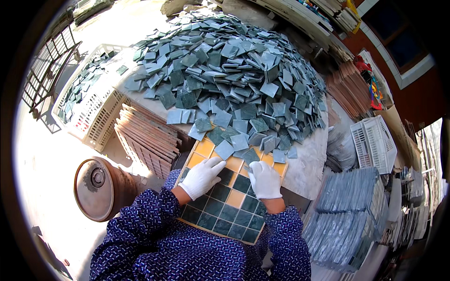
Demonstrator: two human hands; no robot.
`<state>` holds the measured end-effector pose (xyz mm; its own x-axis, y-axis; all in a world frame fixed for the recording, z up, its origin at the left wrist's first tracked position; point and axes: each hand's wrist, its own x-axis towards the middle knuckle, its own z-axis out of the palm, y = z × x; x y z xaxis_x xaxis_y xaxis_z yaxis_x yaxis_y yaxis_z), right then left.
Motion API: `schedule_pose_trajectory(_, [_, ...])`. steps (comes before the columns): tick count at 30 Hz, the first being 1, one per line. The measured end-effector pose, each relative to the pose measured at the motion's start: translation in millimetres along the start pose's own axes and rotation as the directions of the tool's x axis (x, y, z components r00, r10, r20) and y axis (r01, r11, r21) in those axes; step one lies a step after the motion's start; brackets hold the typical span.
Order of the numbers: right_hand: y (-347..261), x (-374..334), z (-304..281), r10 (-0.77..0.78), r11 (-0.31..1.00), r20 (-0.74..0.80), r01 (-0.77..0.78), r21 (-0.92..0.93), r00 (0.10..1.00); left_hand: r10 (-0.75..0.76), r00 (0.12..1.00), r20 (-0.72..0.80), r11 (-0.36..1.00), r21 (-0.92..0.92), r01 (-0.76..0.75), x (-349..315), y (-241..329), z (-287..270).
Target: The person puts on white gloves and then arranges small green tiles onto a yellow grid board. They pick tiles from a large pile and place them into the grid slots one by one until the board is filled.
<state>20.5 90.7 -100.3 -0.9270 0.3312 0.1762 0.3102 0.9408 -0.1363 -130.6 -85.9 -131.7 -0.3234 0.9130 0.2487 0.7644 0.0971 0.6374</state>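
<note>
A shallow yellow tray [236,198] with a raised grid leans across my lap, its near cells filled with dark green square stone tiles [228,212]. Several far cells and one in the middle show bare yellow. My left hand [205,178], in a white glove, rests over the tray's left part, thumb apart from the fingers, close to a dark tile in its cell. On the right, my gloved right hand [266,180] has its fingers curled together at the corner of a green stone tile [251,156]. Loose tiles [224,149] overlap the tray's far edge.
Beyond the tray rises a large heap of tiles [234,70]. At left stand a rusty drum [96,187], stacked brown trays [145,138] and a white crate [105,114]. Wrapped tile stacks [344,215] and another white crate [373,144] are at right.
</note>
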Motion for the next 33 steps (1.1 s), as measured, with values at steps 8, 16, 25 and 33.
schedule_pose_trajectory(8, [-38, -84, 8, -0.017, 0.957, 0.12, -0.019, 0.291, 0.993, -0.087, 0.995, 0.046, 0.996, -0.009, 0.088, 5, 7, 27])
schedule_pose_trajectory(16, [-35, -79, 17, 0.074, 0.952, 0.168, -0.12, 0.283, 0.983, -0.047, 0.999, 0.013, 0.993, 0.106, 0.046, 0, 22, 24])
schedule_pose_trajectory(25, [7, -55, 4, 0.359, 0.789, 0.117, -0.368, 0.492, 0.926, 0.156, 0.938, 0.31, 0.932, 0.268, -0.244, -51, 43, 47])
schedule_pose_trajectory(33, [3, 19, 27, 0.392, 0.914, 0.057, -0.396, 0.091, 0.918, 0.059, 0.988, 0.144, 0.96, 0.264, -0.096, -20, 32, 35])
